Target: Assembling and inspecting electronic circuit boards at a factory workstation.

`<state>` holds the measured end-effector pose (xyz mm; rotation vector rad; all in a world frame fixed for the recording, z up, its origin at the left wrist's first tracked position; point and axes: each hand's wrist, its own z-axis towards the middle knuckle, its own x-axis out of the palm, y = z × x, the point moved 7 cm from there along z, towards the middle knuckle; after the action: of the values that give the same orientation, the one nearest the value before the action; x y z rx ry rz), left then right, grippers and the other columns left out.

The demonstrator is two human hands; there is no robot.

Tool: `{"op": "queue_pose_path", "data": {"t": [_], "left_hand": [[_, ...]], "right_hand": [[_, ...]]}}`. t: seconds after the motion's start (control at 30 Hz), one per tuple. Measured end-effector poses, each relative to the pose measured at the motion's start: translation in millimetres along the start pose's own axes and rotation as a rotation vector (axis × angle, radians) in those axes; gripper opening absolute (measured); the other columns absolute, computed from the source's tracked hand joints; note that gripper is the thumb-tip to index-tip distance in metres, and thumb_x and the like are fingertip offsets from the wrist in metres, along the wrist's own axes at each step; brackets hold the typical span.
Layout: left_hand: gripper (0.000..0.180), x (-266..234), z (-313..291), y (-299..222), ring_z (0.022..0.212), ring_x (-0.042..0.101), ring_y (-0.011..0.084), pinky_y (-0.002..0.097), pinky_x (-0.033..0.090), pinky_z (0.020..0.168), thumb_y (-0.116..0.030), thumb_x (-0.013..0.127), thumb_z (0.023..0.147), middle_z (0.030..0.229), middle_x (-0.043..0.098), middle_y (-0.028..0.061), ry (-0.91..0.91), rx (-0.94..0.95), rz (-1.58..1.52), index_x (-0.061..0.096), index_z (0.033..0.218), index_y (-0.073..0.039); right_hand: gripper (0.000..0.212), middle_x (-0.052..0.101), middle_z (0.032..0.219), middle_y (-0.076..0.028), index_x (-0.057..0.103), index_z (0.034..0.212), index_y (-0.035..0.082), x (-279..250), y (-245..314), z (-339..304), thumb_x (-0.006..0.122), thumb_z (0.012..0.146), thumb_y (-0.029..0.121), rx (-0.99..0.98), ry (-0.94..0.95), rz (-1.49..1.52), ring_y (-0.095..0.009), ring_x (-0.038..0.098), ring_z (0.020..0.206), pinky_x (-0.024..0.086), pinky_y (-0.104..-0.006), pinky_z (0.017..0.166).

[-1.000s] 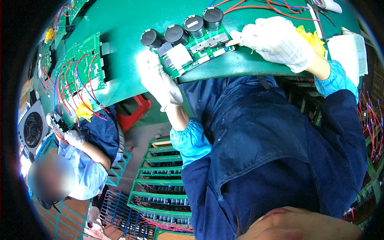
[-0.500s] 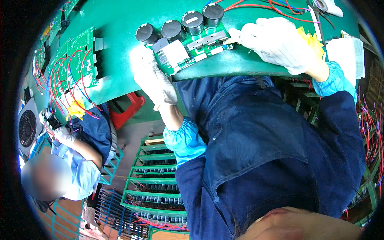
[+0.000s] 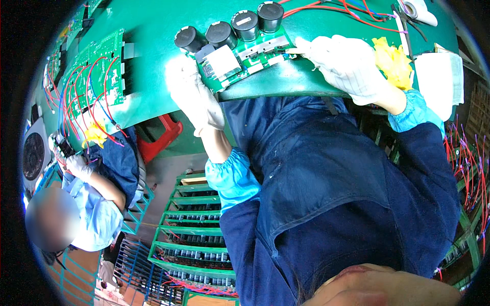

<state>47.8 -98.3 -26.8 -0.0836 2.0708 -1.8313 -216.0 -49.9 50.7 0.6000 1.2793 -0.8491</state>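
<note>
A green circuit board [image 3: 238, 76] with several large black capacitors [image 3: 245, 25] along its far side lies near the front edge of the green table. My left hand [image 3: 193, 92], in a white glove, is closed at the board's left end; its fingertips are partly washed out by glare. My gloved right hand [image 3: 343, 67] pinches a thin, light-coloured tool [image 3: 293, 51], whose kind I cannot make out. The tool's tip reaches the right end of the board, by a small connector. Most of the tool is hidden inside the glove.
Yellow crumpled cloth [image 3: 393, 62] lies beyond my right wrist, near a white pad [image 3: 440, 76]. Red wires [image 3: 337, 11] run along the far right. At left, a co-worker [image 3: 99, 199] sits by green boards [image 3: 102, 66] with wires. Green racks [image 3: 196, 229] stand below the table.
My right hand has come slightly nearer to me and to the left, showing more of the yellow cloth. The tool's tip stays at the board's right end. My left hand has barely moved.
</note>
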Motion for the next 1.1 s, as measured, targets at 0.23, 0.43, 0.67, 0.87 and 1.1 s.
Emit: {"op": "queue_pose_path", "data": {"t": [0.23,0.43,0.67,0.87,1.1], "left_hand": [[0.032,0.3,0.7,-2.2,0.067,0.060,0.0105,0.0242,0.048,0.055,-0.033,0.057,0.099,0.085,0.065,0.0059,0.010,-0.018,0.002,0.063,0.099,-0.002],[0.035,3.7,-6.4,-16.2,0.067,0.057,0.0093,0.0251,0.047,0.056,-0.035,0.056,0.099,0.084,0.064,0.0054,-0.025,0.026,0.007,0.064,0.097,-0.001],[0.037,17.2,-4.4,-6.0,0.065,0.054,0.0085,0.0249,0.045,0.054,-0.036,0.054,0.100,0.081,0.062,0.0042,0.058,0.092,0.111,0.063,0.096,0.000],[0.037,-3.6,-6.0,-14.9,0.064,0.054,0.0084,0.0245,0.046,0.055,-0.036,0.052,0.101,0.081,0.062,0.0043,0.049,0.072,0.130,0.063,0.095,-0.001],[0.038,9.0,-13.5,-19.1,0.071,0.062,0.0114,0.0250,0.050,0.059,-0.036,0.051,0.101,0.086,0.064,0.0068,0.034,-0.028,0.124,0.062,0.101,0.000]], "right_hand": [[0.030,0.058,0.082,-0.002,0.065,0.119,0.018,-1.7,-16.8,1.3,0.059,0.090,0.021,0.110,0.023,0.364,-0.020,0.059,0.070,0.047,-0.0333,0.061],[0.032,0.054,0.075,-0.003,0.066,0.120,0.013,-5.0,-5.1,3.7,0.063,0.088,0.015,-0.037,0.050,0.023,-0.021,0.055,0.066,0.045,-0.0334,0.059],[0.025,0.064,0.082,-0.001,0.068,0.116,0.010,-0.2,-25.9,-26.5,0.063,0.091,0.014,0.158,-0.141,0.420,-0.013,0.061,0.074,0.047,-0.0277,0.061],[0.031,0.063,0.089,-0.001,0.058,0.127,0.005,58.7,-21.9,-34.6,0.056,0.099,0.018,0.993,-0.134,1.648,-0.002,0.050,0.067,0.039,-0.0172,0.055],[0.034,0.062,0.084,-0.002,0.056,0.128,0.003,69.4,-24.0,-46.4,0.056,0.098,0.019,0.955,-0.200,1.444,-0.002,0.045,0.062,0.037,-0.0165,0.053]]}}
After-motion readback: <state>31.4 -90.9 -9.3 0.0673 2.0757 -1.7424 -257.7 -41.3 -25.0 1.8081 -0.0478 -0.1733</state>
